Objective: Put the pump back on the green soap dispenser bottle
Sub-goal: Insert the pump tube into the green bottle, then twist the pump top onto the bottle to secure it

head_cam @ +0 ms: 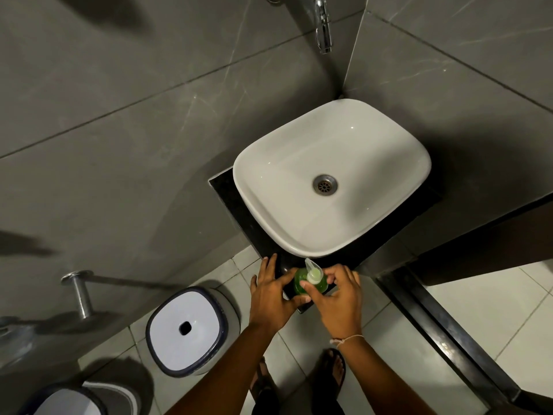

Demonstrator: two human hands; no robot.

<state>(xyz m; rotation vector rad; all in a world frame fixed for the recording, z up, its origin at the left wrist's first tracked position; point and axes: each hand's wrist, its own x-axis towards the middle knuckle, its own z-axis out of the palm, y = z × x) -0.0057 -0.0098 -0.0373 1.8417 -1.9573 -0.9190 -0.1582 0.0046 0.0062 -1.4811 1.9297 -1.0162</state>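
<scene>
The green soap dispenser bottle stands on the near corner of the black counter, just in front of the sink. A clear pump sits on its top, nozzle pointing toward the basin. My left hand wraps the bottle's left side, thumb across its front. My right hand pinches the pump's collar with thumb and fingertips. The lower half of the bottle is hidden behind my hands.
A white vessel sink fills the counter, with a chrome tap above it. A white lidded bin stands on the tiled floor to the left, a second bin at bottom left. A metal rail juts from the wall.
</scene>
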